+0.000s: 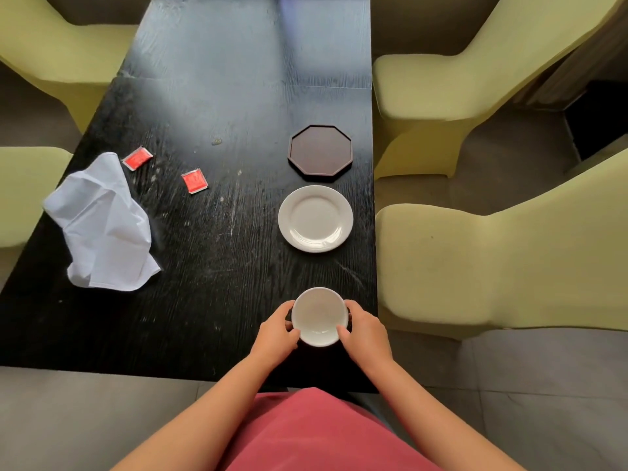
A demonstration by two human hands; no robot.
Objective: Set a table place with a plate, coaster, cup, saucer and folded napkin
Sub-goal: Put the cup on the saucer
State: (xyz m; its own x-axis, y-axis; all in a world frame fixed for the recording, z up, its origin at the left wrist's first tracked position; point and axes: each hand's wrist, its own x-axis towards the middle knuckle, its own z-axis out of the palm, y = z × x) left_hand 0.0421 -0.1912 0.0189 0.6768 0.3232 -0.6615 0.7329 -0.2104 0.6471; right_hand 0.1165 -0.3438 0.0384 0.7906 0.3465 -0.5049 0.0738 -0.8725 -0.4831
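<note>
A small white dish (318, 316), either a shallow cup or a saucer, sits near the front edge of the black table (210, 232). My left hand (277, 329) grips its left rim and my right hand (363, 329) grips its right rim. Whether it rests on the table or is lifted, I cannot tell. Beyond it lies a white plate (315, 218), and further back a dark octagonal coaster (320, 152). A crumpled white napkin (102, 226) lies unfolded at the table's left edge.
Two red sachets (137, 158) (194, 180) lie near the napkin. Yellow-green covered chairs stand on the right (492, 266) (452, 83) and on the left (51, 49) of the table. A small crumb (216, 141) lies mid-table.
</note>
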